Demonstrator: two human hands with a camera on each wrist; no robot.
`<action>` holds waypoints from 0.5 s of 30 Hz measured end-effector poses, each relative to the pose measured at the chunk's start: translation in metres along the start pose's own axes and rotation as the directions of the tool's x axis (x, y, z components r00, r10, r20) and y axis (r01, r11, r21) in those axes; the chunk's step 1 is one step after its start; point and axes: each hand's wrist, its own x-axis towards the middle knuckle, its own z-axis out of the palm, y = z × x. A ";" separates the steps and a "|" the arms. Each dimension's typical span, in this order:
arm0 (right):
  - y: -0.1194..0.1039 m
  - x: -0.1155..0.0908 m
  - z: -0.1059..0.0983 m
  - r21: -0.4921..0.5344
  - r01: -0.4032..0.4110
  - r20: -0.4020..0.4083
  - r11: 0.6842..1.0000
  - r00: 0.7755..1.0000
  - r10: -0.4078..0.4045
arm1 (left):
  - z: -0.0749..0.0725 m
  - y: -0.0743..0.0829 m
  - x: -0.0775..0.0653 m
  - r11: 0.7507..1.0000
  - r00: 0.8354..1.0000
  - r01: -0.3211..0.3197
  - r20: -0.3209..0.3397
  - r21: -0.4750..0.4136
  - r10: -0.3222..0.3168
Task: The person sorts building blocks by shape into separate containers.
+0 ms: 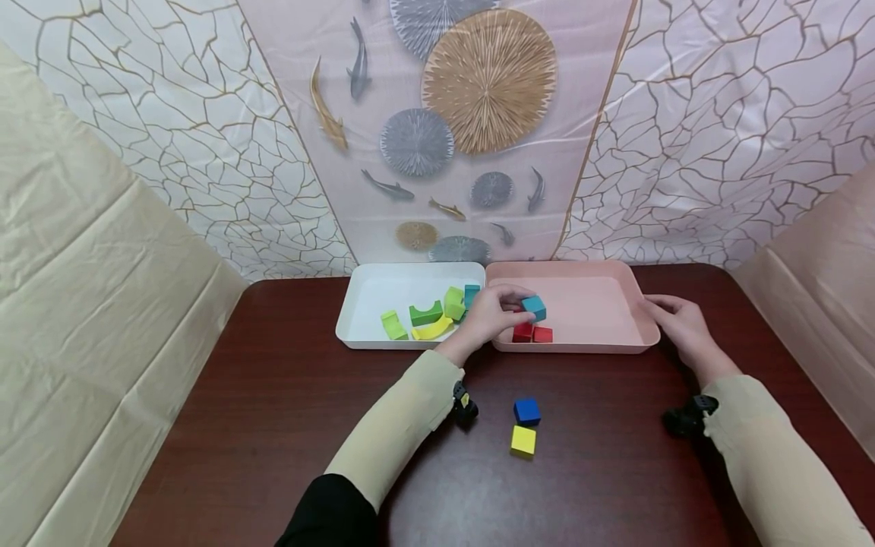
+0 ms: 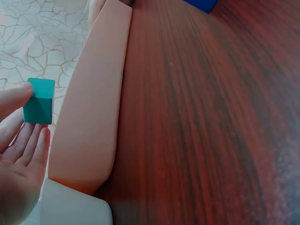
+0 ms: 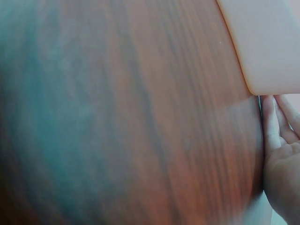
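Observation:
My left hand (image 1: 488, 313) pinches a teal block (image 1: 534, 308) between thumb and fingers, above the left part of the pink tray (image 1: 581, 346). Beneath the block, two red blocks (image 1: 543, 335) sit in that tray, one partly covered by the hand. In the left wrist view, the teal block (image 2: 39, 101) shows two smooth faces, with the thumb on its near side. At the pink tray's right end, my right hand (image 1: 680, 327) touches the rim. The right wrist view shows this hand (image 3: 286, 140) with fingers fairly straight against the tray's outer corner (image 3: 262, 79).
The white tray (image 1: 345, 327) adjoins the pink one on the left, holding several pieces: a yellow arc (image 1: 432, 329), a green bridge (image 1: 426, 313), light green blocks (image 1: 394, 325) and a teal one (image 1: 472, 294). In front, a blue cube (image 1: 527, 412) and a yellow cube (image 1: 523, 441) lie on the table.

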 end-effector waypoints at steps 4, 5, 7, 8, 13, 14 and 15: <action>0.001 0.000 0.000 -0.001 0.006 -0.004 1.000 1.000 -0.006 | 0.002 -0.001 0.004 1.000 1.000 0.026 -0.009 0.009 -0.026; 0.000 0.000 0.000 -0.002 0.007 -0.004 1.000 1.000 -0.007 | 0.003 -0.001 0.005 0.999 1.000 0.030 -0.008 0.013 -0.030; 0.000 0.000 0.000 -0.001 0.009 -0.005 1.000 1.000 -0.009 | 0.004 -0.001 0.006 0.999 0.999 0.034 -0.006 0.025 -0.034; 0.000 0.000 0.000 -0.003 0.009 -0.006 1.000 1.000 -0.009 | 0.004 -0.001 0.007 0.999 0.999 0.033 -0.004 0.032 -0.033; 0.000 0.001 0.000 -0.014 0.004 -0.008 1.000 1.000 -0.004 | 0.008 -0.002 0.011 0.998 1.000 0.009 0.012 0.065 -0.010; 0.000 0.001 0.000 -0.017 0.001 -0.008 1.000 1.000 -0.002 | 0.009 -0.002 0.012 0.998 1.000 0.009 0.015 0.069 -0.010; 0.001 0.001 0.000 -0.018 -0.002 -0.007 1.000 1.000 0.002 | 0.010 -0.002 0.012 0.997 1.000 0.007 0.019 0.073 -0.008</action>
